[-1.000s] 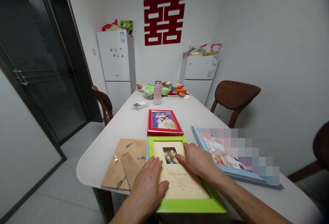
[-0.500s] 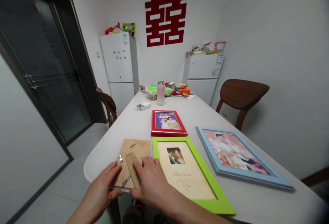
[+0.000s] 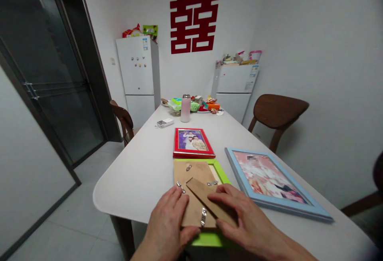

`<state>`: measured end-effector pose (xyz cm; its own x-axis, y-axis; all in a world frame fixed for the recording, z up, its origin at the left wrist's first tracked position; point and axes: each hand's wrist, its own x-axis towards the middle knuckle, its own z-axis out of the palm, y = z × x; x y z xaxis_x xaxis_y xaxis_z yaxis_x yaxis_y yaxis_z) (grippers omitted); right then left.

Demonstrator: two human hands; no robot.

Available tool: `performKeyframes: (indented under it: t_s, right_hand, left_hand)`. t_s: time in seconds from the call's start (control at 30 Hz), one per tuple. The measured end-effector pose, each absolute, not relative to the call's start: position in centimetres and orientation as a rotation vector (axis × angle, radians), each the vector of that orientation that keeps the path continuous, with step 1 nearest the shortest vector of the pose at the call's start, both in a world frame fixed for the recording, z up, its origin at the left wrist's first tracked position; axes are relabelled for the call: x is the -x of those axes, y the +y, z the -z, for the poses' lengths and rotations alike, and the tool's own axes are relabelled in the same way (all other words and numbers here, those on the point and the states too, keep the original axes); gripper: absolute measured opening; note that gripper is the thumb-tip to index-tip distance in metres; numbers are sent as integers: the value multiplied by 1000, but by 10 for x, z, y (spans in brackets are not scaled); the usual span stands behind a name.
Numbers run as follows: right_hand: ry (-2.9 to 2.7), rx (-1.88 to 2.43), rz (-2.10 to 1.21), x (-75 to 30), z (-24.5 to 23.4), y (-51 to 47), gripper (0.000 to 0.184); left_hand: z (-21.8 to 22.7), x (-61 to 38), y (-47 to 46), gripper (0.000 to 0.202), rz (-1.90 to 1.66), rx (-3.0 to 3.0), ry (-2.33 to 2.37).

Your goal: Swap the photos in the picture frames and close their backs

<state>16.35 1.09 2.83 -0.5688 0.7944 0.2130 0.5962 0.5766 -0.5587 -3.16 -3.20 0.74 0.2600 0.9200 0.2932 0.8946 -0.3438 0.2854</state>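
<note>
A brown frame backing board (image 3: 194,205) with metal clips and a fold-out stand leg (image 3: 206,195) lies over the green picture frame (image 3: 223,172), its clip side up. My left hand (image 3: 169,219) grips the board's left edge, thumb at the lower corner. My right hand (image 3: 247,219) is closed on the board's right side, fingers over the stand leg and thumb near its lower end. Most of the green frame and its picture is hidden beneath the board; whether the board rests on it I cannot tell.
Behind the board lies a red picture frame (image 3: 194,155); to the right is a light-blue picture frame (image 3: 287,205). Farther back on the white table (image 3: 125,177) are a small silver device (image 3: 165,123), a pink bottle (image 3: 185,109) and colourful packets (image 3: 213,106). Chairs flank the table.
Both hands have moved right with the backing board, from the bare table beside the green frame to over that frame. The camera view has shifted slightly.
</note>
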Motion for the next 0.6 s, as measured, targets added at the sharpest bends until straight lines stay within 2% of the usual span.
performKeyframes:
  t_s: [0.23, 0.6]
  right_hand:
    - [-2392, 1212, -593, -186, -18, 16, 41]
    - [-2432, 1245, -483, -192, -6, 17, 42]
  left_hand:
    - [-12, 8, -28, 53, -448, -2348, 1731]
    - [-16, 8, -23, 34, -405, -2274, 1679]
